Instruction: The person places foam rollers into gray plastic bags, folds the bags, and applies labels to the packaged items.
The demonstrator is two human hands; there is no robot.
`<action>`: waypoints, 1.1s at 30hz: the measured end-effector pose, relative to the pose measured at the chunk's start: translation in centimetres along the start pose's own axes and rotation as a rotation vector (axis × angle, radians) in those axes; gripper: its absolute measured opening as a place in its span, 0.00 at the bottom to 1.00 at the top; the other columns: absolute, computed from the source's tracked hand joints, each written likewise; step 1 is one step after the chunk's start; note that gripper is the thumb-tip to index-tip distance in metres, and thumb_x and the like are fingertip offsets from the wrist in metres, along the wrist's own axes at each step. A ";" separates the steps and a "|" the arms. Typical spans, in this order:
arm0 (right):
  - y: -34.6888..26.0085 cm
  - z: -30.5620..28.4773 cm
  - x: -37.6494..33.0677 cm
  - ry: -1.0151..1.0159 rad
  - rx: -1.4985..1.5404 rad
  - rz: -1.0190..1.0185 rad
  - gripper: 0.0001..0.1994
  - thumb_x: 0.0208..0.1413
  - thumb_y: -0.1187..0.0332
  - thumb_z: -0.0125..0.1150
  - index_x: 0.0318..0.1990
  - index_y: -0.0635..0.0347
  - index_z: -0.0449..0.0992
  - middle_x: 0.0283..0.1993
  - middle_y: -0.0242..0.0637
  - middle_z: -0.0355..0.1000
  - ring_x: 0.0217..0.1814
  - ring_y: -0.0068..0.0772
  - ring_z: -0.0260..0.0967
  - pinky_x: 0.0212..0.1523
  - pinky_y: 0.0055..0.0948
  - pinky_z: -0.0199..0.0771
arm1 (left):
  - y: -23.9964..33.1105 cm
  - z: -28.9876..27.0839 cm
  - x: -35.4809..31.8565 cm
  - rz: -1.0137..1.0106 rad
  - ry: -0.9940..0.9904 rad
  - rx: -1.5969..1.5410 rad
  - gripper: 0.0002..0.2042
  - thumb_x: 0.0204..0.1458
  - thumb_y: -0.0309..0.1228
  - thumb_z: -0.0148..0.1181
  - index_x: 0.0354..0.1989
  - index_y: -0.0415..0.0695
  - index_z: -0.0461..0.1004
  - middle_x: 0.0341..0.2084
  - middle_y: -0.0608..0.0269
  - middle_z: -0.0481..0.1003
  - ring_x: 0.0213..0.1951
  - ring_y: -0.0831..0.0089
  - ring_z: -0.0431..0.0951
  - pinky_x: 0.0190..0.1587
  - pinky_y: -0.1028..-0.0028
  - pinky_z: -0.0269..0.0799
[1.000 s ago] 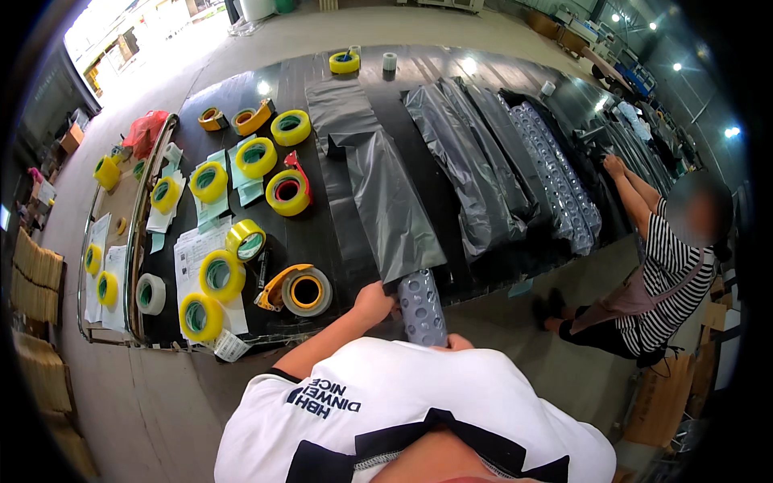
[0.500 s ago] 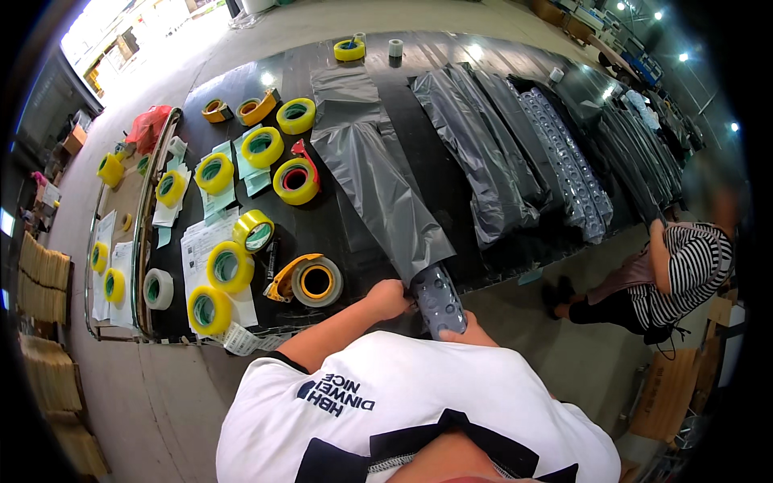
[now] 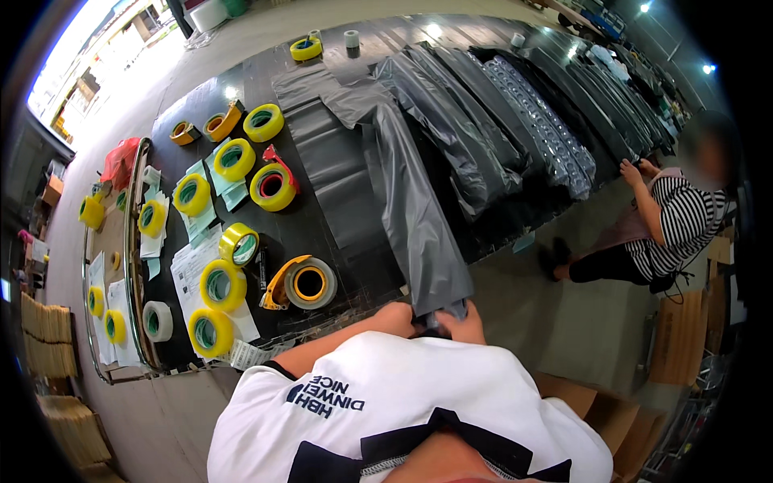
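A long grey plastic bag [image 3: 419, 217] slopes from the table down to its near end in front of my chest. My left hand [image 3: 396, 319] is closed at the left corner of that end, its fingertips partly hidden. At the right corner my right hand [image 3: 463, 324] pinches the plastic, thumb uppermost. A small bit of the dark, shiny bubble-textured roll [image 3: 432, 319] shows between my hands; the bag covers the rest. More grey plastic bags [image 3: 334, 193] lie flat on the table to the left of the held one.
Filled grey bags [image 3: 451, 129] and a bubble-textured roll [image 3: 539, 121] lie to the right on the black table [image 3: 362, 278]. Tape rolls [image 3: 223, 286], papers [image 3: 185, 262] and a tape dispenser [image 3: 302, 283] are at left. A co-worker [image 3: 684, 209] in stripes stands at the right edge.
The bag's near end has come down over the roll, which stuck out before and is now almost covered. My right hand has moved up to the bag's edge. The co-worker's arms have risen.
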State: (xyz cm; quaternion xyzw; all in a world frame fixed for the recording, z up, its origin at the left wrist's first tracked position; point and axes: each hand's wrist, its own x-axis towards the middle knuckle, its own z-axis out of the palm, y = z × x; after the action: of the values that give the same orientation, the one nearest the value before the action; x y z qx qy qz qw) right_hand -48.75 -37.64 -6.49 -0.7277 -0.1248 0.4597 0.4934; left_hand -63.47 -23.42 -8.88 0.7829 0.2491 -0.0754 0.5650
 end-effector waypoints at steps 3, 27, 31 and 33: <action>-1.0 0.6 1.4 -0.157 0.232 -0.251 0.27 0.55 0.72 0.64 0.59 0.72 0.60 0.52 0.45 0.70 0.52 0.31 0.71 0.52 0.31 0.70 | -1.4 2.3 -0.3 -0.042 0.056 -0.118 0.16 0.50 0.36 0.65 0.43 0.39 0.78 0.32 0.46 0.80 0.36 0.52 0.81 0.41 0.61 0.74; -3.1 -6.5 1.6 -0.112 -0.830 -0.964 0.16 0.47 0.70 0.59 0.45 0.60 0.76 0.39 0.41 0.74 0.41 0.46 0.72 0.43 0.36 0.73 | 4.3 -1.2 -4.1 -0.310 0.364 -1.032 0.21 0.59 0.48 0.56 0.49 0.42 0.73 0.40 0.65 0.75 0.41 0.75 0.73 0.43 0.75 0.67; -4.5 -6.1 5.5 0.299 -0.334 -0.642 0.10 0.55 0.66 0.61 0.40 0.63 0.77 0.34 0.40 0.73 0.39 0.37 0.70 0.41 0.32 0.70 | 4.6 -0.7 -1.7 -0.354 0.563 -0.829 0.15 0.57 0.44 0.61 0.37 0.43 0.77 0.26 0.73 0.71 0.29 0.81 0.68 0.31 0.77 0.63; -3.2 -5.8 9.6 -0.030 -0.190 -0.254 0.12 0.57 0.64 0.61 0.40 0.65 0.77 0.35 0.39 0.74 0.39 0.31 0.69 0.41 0.31 0.70 | 2.1 -0.5 -1.2 -0.272 0.555 -0.755 0.13 0.57 0.41 0.62 0.31 0.44 0.76 0.23 0.75 0.69 0.25 0.82 0.67 0.28 0.78 0.61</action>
State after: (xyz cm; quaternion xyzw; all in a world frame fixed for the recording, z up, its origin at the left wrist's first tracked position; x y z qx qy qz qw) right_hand -38.10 -33.49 -8.52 -0.7424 -0.2661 0.3907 0.4748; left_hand -63.57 -23.82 -6.41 0.4743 0.5003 0.1588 0.7068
